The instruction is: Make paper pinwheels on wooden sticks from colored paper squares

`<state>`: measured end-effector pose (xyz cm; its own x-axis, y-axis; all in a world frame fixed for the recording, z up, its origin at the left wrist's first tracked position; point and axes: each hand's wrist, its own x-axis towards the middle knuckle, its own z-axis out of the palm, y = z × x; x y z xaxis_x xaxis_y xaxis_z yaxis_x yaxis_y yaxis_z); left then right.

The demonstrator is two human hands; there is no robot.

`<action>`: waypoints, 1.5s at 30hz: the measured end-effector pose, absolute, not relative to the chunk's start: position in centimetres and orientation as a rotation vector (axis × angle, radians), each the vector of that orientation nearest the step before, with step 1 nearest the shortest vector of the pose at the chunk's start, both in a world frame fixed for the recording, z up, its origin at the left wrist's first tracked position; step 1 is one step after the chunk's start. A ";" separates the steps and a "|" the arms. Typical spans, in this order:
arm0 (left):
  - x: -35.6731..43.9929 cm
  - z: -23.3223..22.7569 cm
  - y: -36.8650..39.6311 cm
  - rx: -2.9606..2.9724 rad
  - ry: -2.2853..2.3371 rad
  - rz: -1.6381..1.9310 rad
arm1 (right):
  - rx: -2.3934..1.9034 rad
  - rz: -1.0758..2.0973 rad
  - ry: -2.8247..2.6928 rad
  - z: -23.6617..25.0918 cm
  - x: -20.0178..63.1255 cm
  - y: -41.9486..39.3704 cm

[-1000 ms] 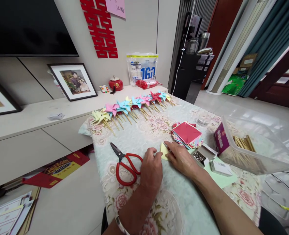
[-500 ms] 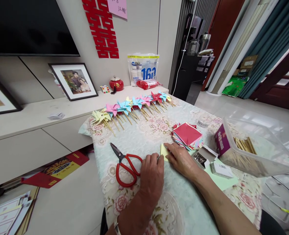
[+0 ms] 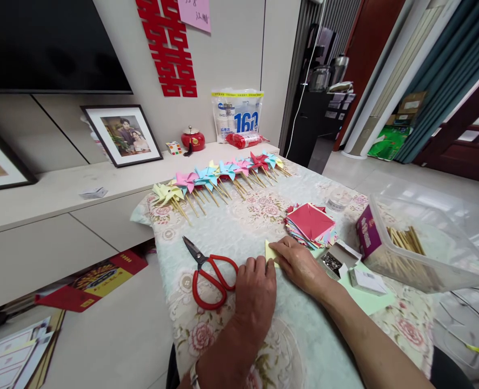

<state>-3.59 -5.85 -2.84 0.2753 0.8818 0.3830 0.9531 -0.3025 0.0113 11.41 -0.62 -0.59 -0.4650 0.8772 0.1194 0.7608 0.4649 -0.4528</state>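
A small folded piece of pale yellow paper (image 3: 269, 252) lies on the floral tablecloth, mostly covered by fingers. My left hand (image 3: 255, 289) has its fingers curled together at the paper's lower left edge. From the right, my right hand (image 3: 300, 266) presses its closed fingers onto the same paper. Just left of my left hand are scissors (image 3: 207, 273) with red handles, blades slightly apart. A stack of coloured paper squares (image 3: 310, 221), red on top, sits beyond my right hand. Beside my right wrist is a small open box of metal pins (image 3: 332, 263).
Several finished paper pinwheels (image 3: 207, 175) on sticks line the table's far edge. On the right stands a clear plastic bin (image 3: 421, 265) holding wooden sticks. A small white box (image 3: 368, 282) rests on green paper (image 3: 379, 303). A clear roll of tape (image 3: 339, 199) lies behind.
My left hand has shifted slightly to the right, closer to my right hand. My right hand has slid a little left over the yellow paper, so less of it shows.
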 end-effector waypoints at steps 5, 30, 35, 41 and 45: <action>-3.3 -2.6 -5.9 -2.326 -1.704 -0.435 | -1.393 0.471 -2.379 -0.4 11.3 -0.8; -3.9 -3.9 -7.8 -2.375 -1.646 -0.237 | -1.407 0.446 -2.346 0.0 11.5 -1.0; -3.9 -4.0 -7.7 -2.414 -1.636 -0.232 | -1.326 0.321 -2.241 -0.2 12.3 -0.5; -3.6 -4.2 -7.8 -2.396 -1.684 -0.256 | -1.417 0.376 -2.309 0.2 12.1 -0.9; -3.5 -4.1 -8.0 -2.390 -1.673 -0.238 | -1.528 0.411 -2.405 0.8 11.3 -1.5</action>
